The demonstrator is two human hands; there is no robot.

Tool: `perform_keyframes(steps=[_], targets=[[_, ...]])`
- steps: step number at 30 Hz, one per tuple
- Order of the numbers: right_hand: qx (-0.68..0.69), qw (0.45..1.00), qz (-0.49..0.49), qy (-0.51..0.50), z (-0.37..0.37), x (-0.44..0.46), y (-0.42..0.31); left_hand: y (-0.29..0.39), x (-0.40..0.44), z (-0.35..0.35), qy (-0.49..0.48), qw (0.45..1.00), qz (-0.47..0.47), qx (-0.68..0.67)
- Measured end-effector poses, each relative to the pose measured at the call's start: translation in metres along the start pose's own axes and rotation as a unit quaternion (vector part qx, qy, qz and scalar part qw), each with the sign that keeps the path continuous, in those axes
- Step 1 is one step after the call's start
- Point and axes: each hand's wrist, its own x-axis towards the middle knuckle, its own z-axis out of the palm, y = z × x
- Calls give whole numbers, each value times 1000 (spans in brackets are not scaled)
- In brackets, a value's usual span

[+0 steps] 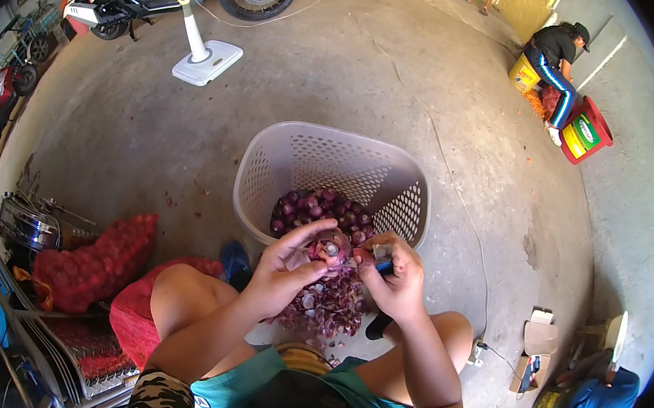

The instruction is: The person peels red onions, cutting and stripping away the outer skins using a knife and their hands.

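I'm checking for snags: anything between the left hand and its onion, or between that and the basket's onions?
Nothing visible separates the left hand and onion. Toward the piled onions, the near basket rim, partly hidden, seems to intervene.

Soft, fairly even light made the middle of the concrete floor [488, 189] bright, while its left edge sank into dimness. Shadows were faint and soft-edged. The wide lens bowed the grey wall [645, 134] along the floor's right edge, and black vignetting swallowed the corners. The onions [312, 206] looked reasonably sharp; small details near the rim were softer.
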Motion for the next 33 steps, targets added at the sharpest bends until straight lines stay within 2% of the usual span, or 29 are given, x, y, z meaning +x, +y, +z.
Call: perform_keyframes(steps=[7,19,26,33], targets=[[41,996,-50,-63,-2,4,0,3,1,-8,5,998,19,-52],[-36,970,-14,-241,-15,4,-4,9,2,-8,24,999,35,-34],[-93,968,-12,-234,-14,8,-10,3,2,-13,10,995,96,37],[-118,960,16,-253,-15,10,-12,8,1,-5,22,993,97,58]])
